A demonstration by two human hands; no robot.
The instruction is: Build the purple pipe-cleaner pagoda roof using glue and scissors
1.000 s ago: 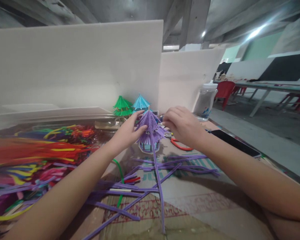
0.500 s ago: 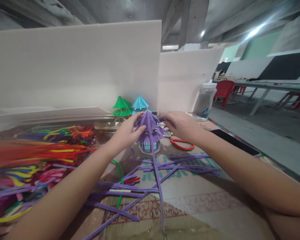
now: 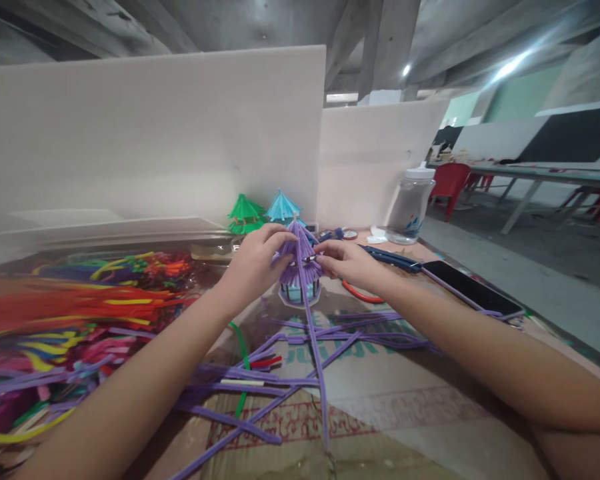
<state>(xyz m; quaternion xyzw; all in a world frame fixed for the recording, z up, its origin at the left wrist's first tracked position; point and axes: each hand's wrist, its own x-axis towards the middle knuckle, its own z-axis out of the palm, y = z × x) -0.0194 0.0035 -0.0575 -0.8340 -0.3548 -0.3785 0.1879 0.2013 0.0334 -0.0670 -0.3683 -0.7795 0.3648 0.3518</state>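
Note:
A small pavilion model (image 3: 301, 275) with two tiers of purple pipe-cleaner roof stands in the middle of the work surface. My left hand (image 3: 260, 263) is closed on the left side of its upper roof, thumb and fingers curled against it. On the other side, my right hand (image 3: 344, 262) is pinched close to the gap between the tiers. A small dark bit shows at its fingertips, too little to name. One long purple pipe cleaner (image 3: 316, 353) runs from the roof down toward me. Loose purple pipe cleaners (image 3: 250, 421) lie crossed in front.
Green (image 3: 245, 213) and light blue (image 3: 282, 207) pavilion models stand behind. Colourful pipe cleaners (image 3: 75, 300) are heaped at left. To the right lie red-handled scissors (image 3: 363, 293), a dark blue tool (image 3: 393, 257), a phone (image 3: 473, 288) and a water bottle (image 3: 410, 210).
My right hand has moved left and slightly down, its fingers now pinched at the purple roof. My left fingers have shifted over the roof's front. The dark blue tool has come into sight.

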